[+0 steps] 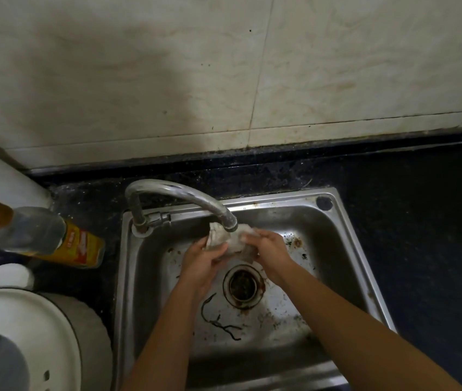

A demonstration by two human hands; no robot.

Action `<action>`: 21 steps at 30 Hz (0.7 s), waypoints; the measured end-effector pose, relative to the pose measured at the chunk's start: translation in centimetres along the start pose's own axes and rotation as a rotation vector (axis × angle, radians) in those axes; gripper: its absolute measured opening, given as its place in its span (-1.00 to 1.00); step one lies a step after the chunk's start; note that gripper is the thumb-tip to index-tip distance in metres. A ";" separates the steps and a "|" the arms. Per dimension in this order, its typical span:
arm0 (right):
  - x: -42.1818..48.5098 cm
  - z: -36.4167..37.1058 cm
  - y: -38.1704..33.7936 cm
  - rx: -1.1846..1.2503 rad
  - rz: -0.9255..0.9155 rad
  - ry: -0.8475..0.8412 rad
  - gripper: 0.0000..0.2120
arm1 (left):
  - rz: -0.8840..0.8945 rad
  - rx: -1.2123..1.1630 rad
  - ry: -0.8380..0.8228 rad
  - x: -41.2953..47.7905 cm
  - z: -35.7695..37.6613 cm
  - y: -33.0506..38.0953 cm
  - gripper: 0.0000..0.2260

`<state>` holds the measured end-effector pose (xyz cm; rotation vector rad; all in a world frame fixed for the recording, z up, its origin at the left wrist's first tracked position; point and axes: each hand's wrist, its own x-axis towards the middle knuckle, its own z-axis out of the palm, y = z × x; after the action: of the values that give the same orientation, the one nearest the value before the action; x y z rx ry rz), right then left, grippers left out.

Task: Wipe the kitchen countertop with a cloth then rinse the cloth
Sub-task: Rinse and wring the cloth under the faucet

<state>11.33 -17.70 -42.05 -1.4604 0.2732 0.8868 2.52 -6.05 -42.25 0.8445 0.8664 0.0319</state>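
A crumpled whitish cloth (234,242) is bunched right under the spout of the curved metal tap (184,197), above the steel sink (345,238). My left hand (206,259) grips the cloth's left side with curled fingers. My right hand (268,248) grips its right side, fingers wrapped over the top. Both hands are held over the stained basin, just behind the round drain (242,286). Running water cannot be made out. The dark speckled countertop (422,221) surrounds the sink.
A clear bottle with a yellow label (54,241) lies at the sink's left. A white round appliance lid (26,334) fills the lower left. Dark stringy debris (218,324) lies in the basin. A tiled wall (224,80) rises behind.
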 end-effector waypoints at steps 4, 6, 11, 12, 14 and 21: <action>0.1 0.5 0.6 -0.109 -0.076 -0.016 -0.87 | 0.055 0.109 0.173 0.6 0.8 -0.9 -0.79; -0.2 0.8 0.6 -0.151 -0.096 -0.030 -0.84 | 0.074 0.136 0.204 0.8 1.3 -1.1 -0.81; -0.3 1.7 0.6 -0.346 -0.165 -0.012 -0.79 | 0.107 0.188 0.239 1.1 2.9 -1.0 -0.87; -0.3 1.8 0.6 -0.405 -0.190 0.010 -0.79 | 0.103 0.191 0.240 1.2 3.2 -0.8 -0.87; -0.1 2.0 0.5 -0.499 -0.235 0.059 -0.76 | 0.089 0.221 0.240 1.3 3.5 -0.5 -0.84; 1.1 1.2 0.3 -0.467 -0.118 0.179 -0.58 | 0.033 0.206 0.062 0.9 2.5 -0.2 -0.83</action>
<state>11.44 -16.20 -42.78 -1.9730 0.1117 0.7530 4.70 -7.50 -42.11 1.0551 0.9251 -0.0027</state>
